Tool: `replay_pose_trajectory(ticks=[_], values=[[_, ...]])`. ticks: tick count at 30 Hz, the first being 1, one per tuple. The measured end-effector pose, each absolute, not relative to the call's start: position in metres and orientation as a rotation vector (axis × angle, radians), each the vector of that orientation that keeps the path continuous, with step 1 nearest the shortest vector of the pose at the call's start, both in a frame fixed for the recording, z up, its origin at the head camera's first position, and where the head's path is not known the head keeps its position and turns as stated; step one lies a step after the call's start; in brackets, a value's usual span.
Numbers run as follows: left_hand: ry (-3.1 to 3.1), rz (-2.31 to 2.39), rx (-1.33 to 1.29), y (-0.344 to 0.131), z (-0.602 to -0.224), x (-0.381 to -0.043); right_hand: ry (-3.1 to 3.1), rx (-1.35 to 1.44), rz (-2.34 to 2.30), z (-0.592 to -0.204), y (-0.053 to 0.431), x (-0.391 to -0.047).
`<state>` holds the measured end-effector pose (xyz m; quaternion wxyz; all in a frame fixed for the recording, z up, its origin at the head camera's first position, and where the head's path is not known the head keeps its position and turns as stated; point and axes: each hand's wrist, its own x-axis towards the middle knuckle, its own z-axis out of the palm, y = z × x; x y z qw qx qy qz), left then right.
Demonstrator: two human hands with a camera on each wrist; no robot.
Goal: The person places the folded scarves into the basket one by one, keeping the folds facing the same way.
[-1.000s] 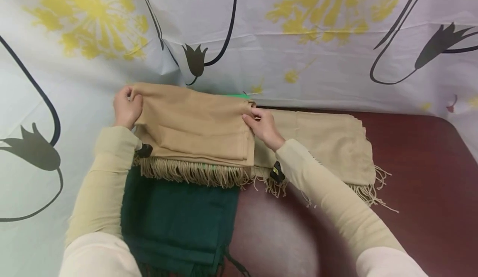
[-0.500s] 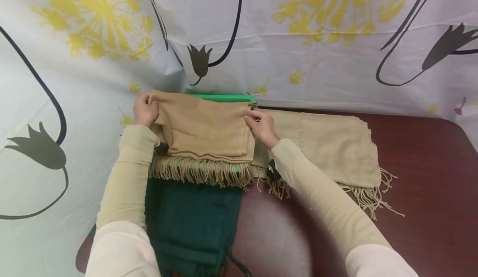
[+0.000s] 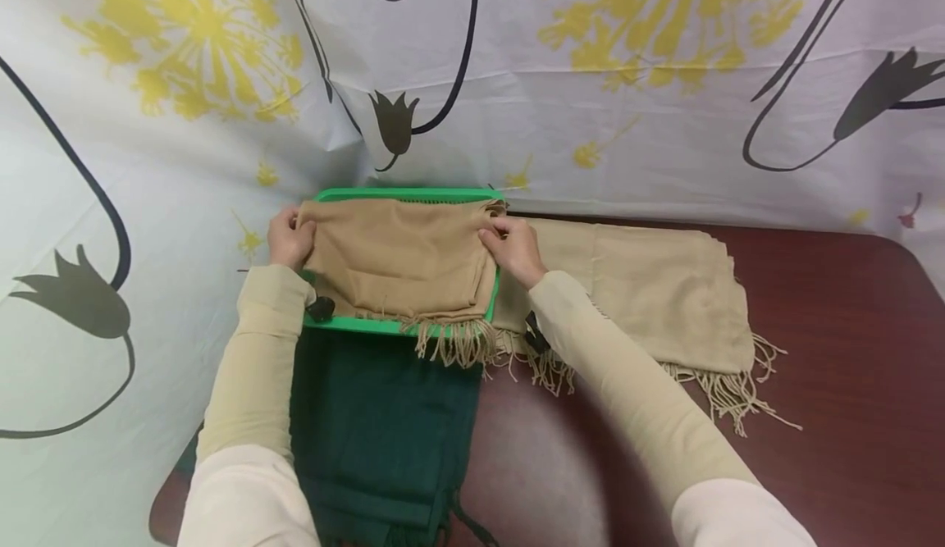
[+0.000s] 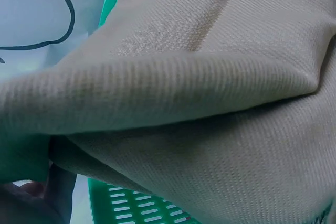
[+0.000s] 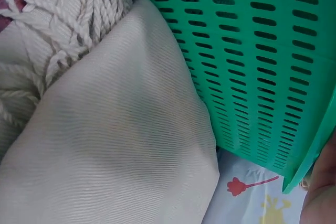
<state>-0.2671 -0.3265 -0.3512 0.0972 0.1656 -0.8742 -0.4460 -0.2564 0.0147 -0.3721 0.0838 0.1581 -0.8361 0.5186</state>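
Observation:
A folded tan fringed scarf (image 3: 394,256) lies in the mouth of the green plastic basket (image 3: 406,194), part of its fringe hanging over the front rim. At its back left corner, my left hand (image 3: 290,239) pinches the cloth between thumb and fingers. My right hand (image 3: 519,250) pinches the opposite corner, near the basket's right rim. In the left wrist view, a thick fold of the scarf (image 4: 184,93) covers most of the basket (image 4: 131,205). The right wrist view shows the basket's slotted side (image 5: 252,51) and part of my right hand (image 5: 321,192).
To the basket's right, a folded beige scarf (image 3: 657,293) with fringe lies on the dark red table (image 3: 834,350). A dark green folded scarf (image 3: 384,424) lies in front of the basket. A patterned white curtain (image 3: 627,137) hangs behind and on the left.
Both hands have lowered the tan scarf into the basket, whose green rim now shows at back and front. The left hand has moved right and down, and the fringe has drawn inward.

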Motion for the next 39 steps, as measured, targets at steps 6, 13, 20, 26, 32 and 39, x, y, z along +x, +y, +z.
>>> replay_pose_trajectory(ticks=[6,13,20,26,32,39], values=[[-2.619,-1.332,0.505,-0.326,-0.350,-0.264,-2.509,0.502,1.469,-0.373,0.014,-0.258],[-2.706,-1.315,0.492,-0.328,-0.348,-0.262,-2.530,0.518,1.352,-0.372,0.012,-0.259],[-2.813,-1.142,0.385,-0.344,-0.365,-0.280,-2.632,0.479,1.137,-0.369,0.007,-0.260],[-2.911,-1.072,0.368,-0.347,-0.369,-0.286,-2.696,0.456,1.036,-0.368,0.004,-0.261],[-2.992,-1.107,0.347,-0.341,-0.362,-0.278,-2.751,0.474,0.943,-0.365,0.001,-0.262],[-3.086,-1.145,0.335,-0.334,-0.351,-0.267,-2.831,0.460,0.871,-0.362,-0.002,-0.262]])
